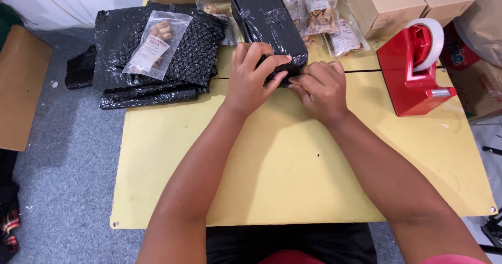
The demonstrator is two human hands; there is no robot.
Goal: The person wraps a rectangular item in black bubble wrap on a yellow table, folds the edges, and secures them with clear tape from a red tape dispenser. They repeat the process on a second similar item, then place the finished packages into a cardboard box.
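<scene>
— Yellow table (pixel 293 180) on a grey floor, cluttered along the far edge. What sits left of the parcel?

— A stack of black bubble wrap (pixel 193 60) hanging off the table's left corner, with a clear snack pouch (pixel 155 44) lying on top.

— And the parcel itself?

— Black-wrapped parcel (pixel 266 21), long and narrow, its long axis running away from the person, tilted a little leftward at the far end. The near end is right at the fingers.

— Which hand is on it?

— Both. Left hand (pixel 251 78) lies over the near end, fingers curled and pressed down on the wrap. Right hand (pixel 321 89) comes in from the parcel's right, fingertips bunched together, pinching the fold at the end face. The hands nearly touch there.

— Right of the parcel?

— More pouches (pixel 340 34), brown boxes (pixel 387 2), then a red tape dispenser (pixel 415 73), well apart from the right hand.
</scene>
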